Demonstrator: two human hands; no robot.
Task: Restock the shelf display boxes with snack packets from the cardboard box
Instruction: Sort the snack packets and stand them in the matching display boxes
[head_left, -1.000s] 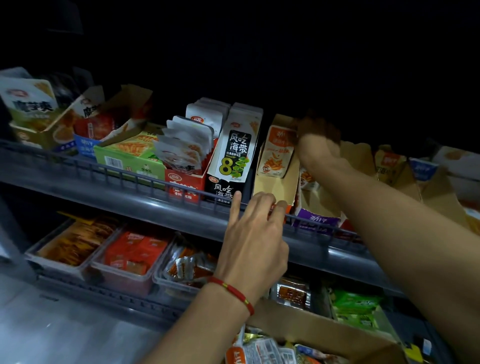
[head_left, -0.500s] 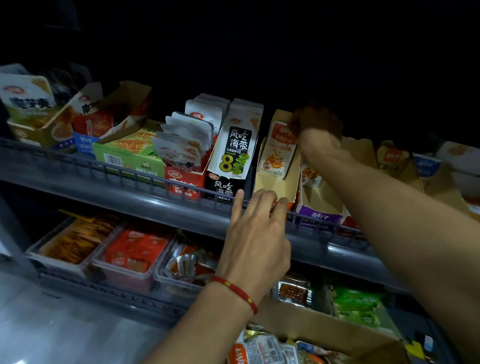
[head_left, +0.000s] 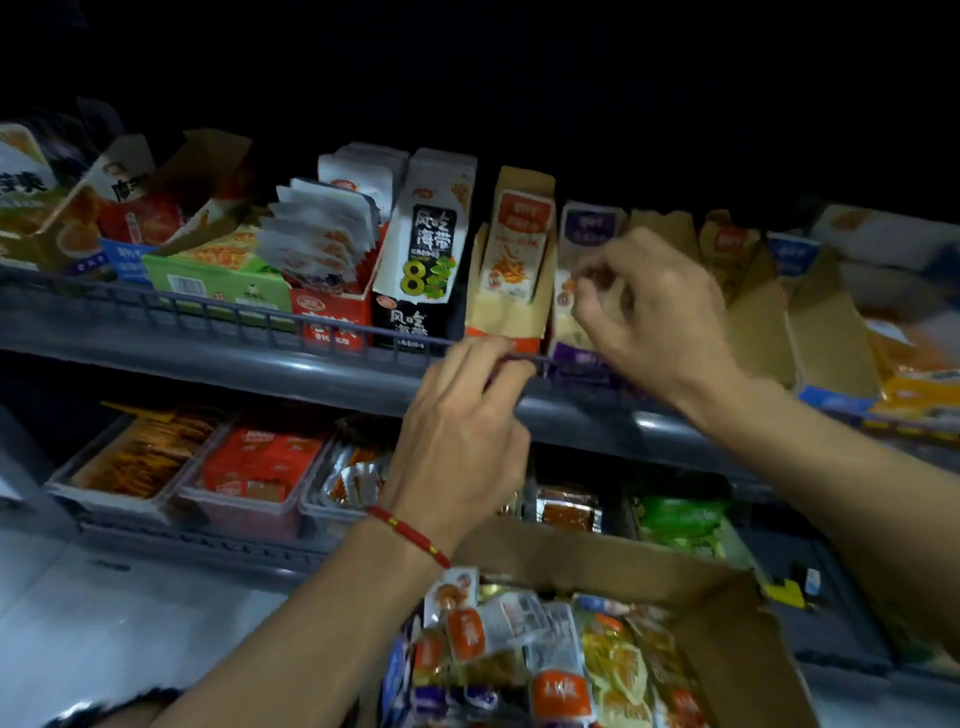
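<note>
Head view: the right hand (head_left: 654, 317) sits at the purple display box (head_left: 582, 312), grip loosely curled; whether it pinches a packet I cannot tell. The left hand (head_left: 462, 436) curls at the shelf rail (head_left: 208, 306), apparently empty. The packets (head_left: 545, 649) lie in the cardboard box (head_left: 737, 649) directly below both hands, nearer the left.

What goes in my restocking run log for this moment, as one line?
left hand: fingers on shelf rail | right hand: loosely curled, empty, before purple display box | cardboard box: holds packets
</note>
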